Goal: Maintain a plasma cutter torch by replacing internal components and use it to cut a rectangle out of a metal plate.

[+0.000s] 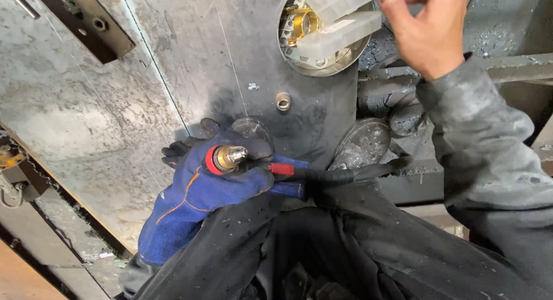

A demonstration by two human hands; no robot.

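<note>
Torch [230, 157] is lying in your gloved left hand [201, 187], fingers clenching its handle, nozzle pointing right. Your bare right hand [429, 32] is hovering near the steel plate's [86, 115] top edge, fingers curled loosely, touching the translucent plastic box [340, 29].

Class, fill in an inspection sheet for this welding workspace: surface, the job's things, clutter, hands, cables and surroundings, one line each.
Surface: grey steel plate, scuffed and soot-darkened around the middle.
Job's things: torch head with red collar and brass tip, held above the plate; round tin holding brass parts and clear plastic boxes.
Clutter: small brass ring loose on the plate; two sooty round lenses near the torch.
Hands: left hand in a blue glove grips the torch head; right hand bare, at the plastic boxes, grip unclear.
Cables: black hose runs from the torch's red fitting to the right.
Surroundings: dark bracket top left; a chain and hook at the left edge.
</note>
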